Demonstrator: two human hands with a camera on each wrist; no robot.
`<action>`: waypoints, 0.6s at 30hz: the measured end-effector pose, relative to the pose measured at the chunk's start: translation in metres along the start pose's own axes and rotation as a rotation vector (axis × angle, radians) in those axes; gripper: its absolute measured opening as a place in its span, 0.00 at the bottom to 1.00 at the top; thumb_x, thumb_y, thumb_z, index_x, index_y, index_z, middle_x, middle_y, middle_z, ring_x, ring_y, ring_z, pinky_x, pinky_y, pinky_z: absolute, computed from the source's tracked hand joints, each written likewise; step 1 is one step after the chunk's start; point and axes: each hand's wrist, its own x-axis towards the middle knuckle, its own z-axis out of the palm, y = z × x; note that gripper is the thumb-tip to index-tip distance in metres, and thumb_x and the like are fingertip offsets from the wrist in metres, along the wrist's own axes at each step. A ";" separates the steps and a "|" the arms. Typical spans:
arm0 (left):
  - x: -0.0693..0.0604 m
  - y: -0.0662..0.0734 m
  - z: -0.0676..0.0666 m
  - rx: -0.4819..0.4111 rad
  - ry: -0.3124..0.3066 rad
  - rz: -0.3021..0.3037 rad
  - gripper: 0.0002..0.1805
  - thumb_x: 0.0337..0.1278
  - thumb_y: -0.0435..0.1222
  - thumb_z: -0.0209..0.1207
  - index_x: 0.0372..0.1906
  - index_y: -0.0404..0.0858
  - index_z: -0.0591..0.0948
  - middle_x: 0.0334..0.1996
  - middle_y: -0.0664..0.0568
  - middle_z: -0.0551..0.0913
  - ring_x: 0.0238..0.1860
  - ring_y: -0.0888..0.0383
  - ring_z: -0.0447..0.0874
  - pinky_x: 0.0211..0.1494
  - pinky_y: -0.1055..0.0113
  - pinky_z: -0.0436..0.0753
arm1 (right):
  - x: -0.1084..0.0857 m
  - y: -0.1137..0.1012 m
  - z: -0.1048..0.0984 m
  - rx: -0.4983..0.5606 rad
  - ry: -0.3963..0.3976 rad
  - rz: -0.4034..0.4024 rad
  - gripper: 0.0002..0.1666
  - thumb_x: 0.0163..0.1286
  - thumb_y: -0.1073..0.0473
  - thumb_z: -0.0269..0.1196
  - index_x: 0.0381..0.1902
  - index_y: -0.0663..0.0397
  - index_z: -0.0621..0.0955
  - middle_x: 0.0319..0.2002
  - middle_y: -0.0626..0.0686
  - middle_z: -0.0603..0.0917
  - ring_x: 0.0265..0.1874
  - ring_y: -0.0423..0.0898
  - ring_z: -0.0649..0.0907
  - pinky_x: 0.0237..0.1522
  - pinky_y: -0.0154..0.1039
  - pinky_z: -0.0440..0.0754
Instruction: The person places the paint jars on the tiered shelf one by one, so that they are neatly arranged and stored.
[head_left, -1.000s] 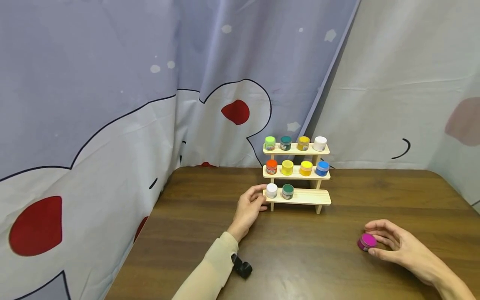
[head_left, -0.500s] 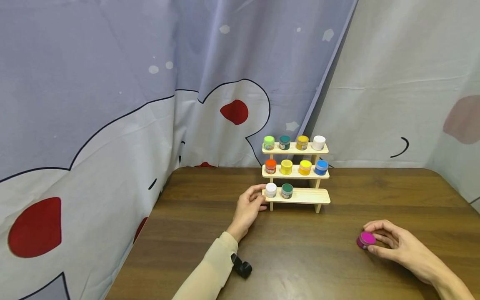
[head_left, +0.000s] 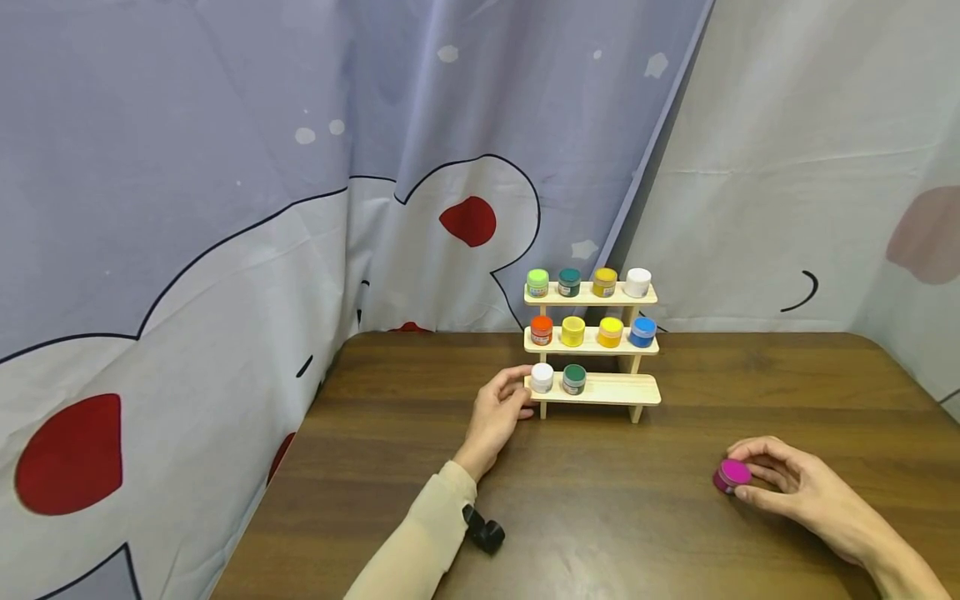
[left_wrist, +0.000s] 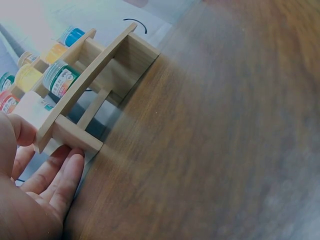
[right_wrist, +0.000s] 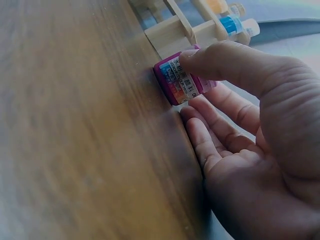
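Observation:
A small magenta paint jar stands on the table at the right. My right hand pinches it, the thumb against its printed label and the fingers on the far side. Left of it rises a three-tier wooden display stand. My left hand holds the left end of its lowest shelf, thumb at the shelf's edge and other fingers down beside the leg. That shelf bears a white paint jar, next to my left fingers, and a dark green paint jar. Its right half is bare wood.
The middle shelf carries red, yellow and blue jars. On the top shelf are light green, teal, ochre and white jars. A patterned curtain hangs behind the brown wooden table.

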 end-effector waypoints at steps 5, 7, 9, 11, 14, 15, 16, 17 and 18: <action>0.001 -0.001 0.000 0.003 0.001 0.004 0.22 0.75 0.27 0.58 0.68 0.39 0.86 0.55 0.40 0.91 0.50 0.46 0.93 0.56 0.55 0.94 | 0.000 -0.001 0.000 -0.008 0.003 0.013 0.22 0.78 0.73 0.68 0.66 0.65 0.79 0.64 0.53 0.83 0.62 0.34 0.86 0.58 0.29 0.88; 0.001 -0.001 0.000 0.001 0.002 0.004 0.22 0.75 0.27 0.58 0.68 0.39 0.86 0.54 0.40 0.92 0.50 0.46 0.93 0.55 0.56 0.94 | 0.000 -0.001 0.000 -0.014 0.006 0.014 0.22 0.78 0.73 0.68 0.66 0.65 0.79 0.64 0.53 0.83 0.62 0.33 0.86 0.58 0.29 0.88; 0.001 0.000 0.000 0.003 0.002 0.002 0.22 0.75 0.28 0.58 0.68 0.40 0.86 0.54 0.41 0.92 0.50 0.47 0.93 0.55 0.57 0.94 | 0.000 -0.001 0.000 -0.018 0.011 0.017 0.22 0.78 0.73 0.69 0.66 0.65 0.79 0.65 0.52 0.83 0.62 0.33 0.86 0.58 0.29 0.88; 0.001 0.001 0.000 0.006 0.001 0.000 0.22 0.76 0.28 0.58 0.68 0.41 0.86 0.54 0.43 0.92 0.49 0.49 0.93 0.54 0.58 0.94 | 0.000 -0.001 0.000 -0.012 0.017 0.024 0.22 0.78 0.73 0.69 0.66 0.66 0.79 0.65 0.51 0.83 0.62 0.33 0.86 0.58 0.29 0.88; 0.000 0.001 -0.001 0.011 -0.002 -0.003 0.22 0.76 0.28 0.59 0.68 0.43 0.86 0.54 0.43 0.92 0.49 0.51 0.93 0.54 0.59 0.94 | 0.000 -0.001 0.000 0.006 0.023 0.042 0.22 0.78 0.73 0.68 0.66 0.67 0.79 0.64 0.50 0.84 0.62 0.33 0.86 0.58 0.30 0.89; 0.000 0.001 -0.001 0.013 -0.002 -0.003 0.21 0.76 0.28 0.59 0.68 0.43 0.86 0.54 0.44 0.92 0.49 0.51 0.93 0.54 0.60 0.94 | 0.000 -0.001 0.000 0.014 0.024 0.048 0.21 0.78 0.73 0.68 0.66 0.68 0.79 0.64 0.50 0.84 0.62 0.33 0.86 0.57 0.30 0.89; 0.000 0.001 -0.001 0.015 -0.002 -0.004 0.21 0.76 0.28 0.59 0.68 0.43 0.86 0.54 0.44 0.92 0.49 0.51 0.93 0.54 0.60 0.94 | 0.000 -0.001 0.000 0.021 0.023 0.054 0.21 0.78 0.73 0.68 0.66 0.68 0.79 0.64 0.50 0.84 0.62 0.33 0.87 0.57 0.31 0.89; 0.000 0.001 -0.001 0.014 -0.003 -0.004 0.22 0.76 0.28 0.58 0.68 0.43 0.86 0.54 0.44 0.92 0.49 0.50 0.93 0.54 0.59 0.94 | 0.000 -0.001 0.000 0.025 0.025 0.059 0.21 0.78 0.73 0.68 0.66 0.69 0.79 0.64 0.50 0.84 0.62 0.34 0.87 0.57 0.32 0.90; 0.000 0.000 -0.001 0.012 -0.003 -0.001 0.22 0.76 0.28 0.59 0.68 0.42 0.86 0.53 0.43 0.92 0.49 0.50 0.93 0.54 0.59 0.94 | 0.000 -0.001 0.001 0.028 0.024 0.063 0.21 0.79 0.73 0.67 0.66 0.69 0.79 0.63 0.50 0.85 0.62 0.34 0.87 0.56 0.32 0.90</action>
